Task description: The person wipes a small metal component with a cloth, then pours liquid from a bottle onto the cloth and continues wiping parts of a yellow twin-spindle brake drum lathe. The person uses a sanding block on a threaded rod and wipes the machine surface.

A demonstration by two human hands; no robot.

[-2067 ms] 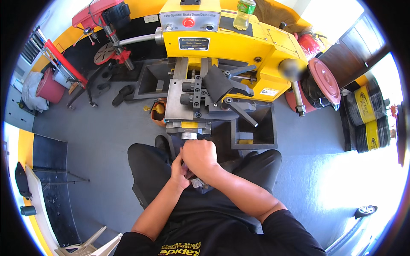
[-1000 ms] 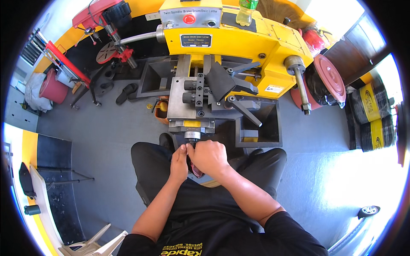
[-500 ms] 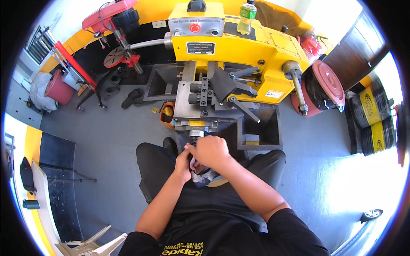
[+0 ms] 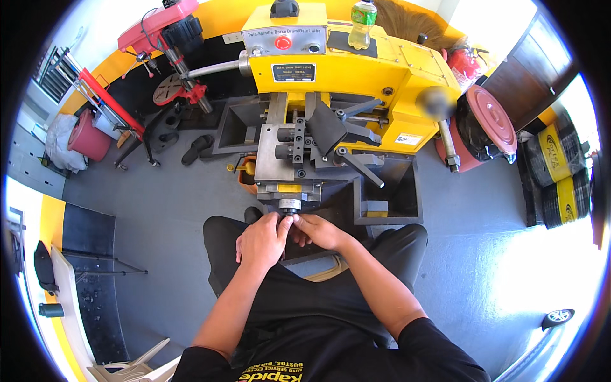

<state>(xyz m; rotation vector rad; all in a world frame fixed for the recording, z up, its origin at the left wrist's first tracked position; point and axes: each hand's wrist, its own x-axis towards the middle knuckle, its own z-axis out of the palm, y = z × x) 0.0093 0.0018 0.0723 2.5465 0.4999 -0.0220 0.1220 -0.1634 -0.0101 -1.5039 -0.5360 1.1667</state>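
- Together, left hand (image 4: 259, 240) and right hand (image 4: 321, 231) pinch a small dark knob (image 4: 289, 205) with their fingers.
- Knob sits under the yellow lathe's (image 4: 356, 83) grey carriage (image 4: 280, 165), above the person's lap.

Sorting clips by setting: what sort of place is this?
Most likely a vehicle repair or machine workshop: a big yellow lathe, a red drill press and stacked tyres on a grey floor. Both the left hand and right hand work at the lathe's knob.

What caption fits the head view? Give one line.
Seated person's left hand and right hand meet at the round knob fronting a yellow lathe.
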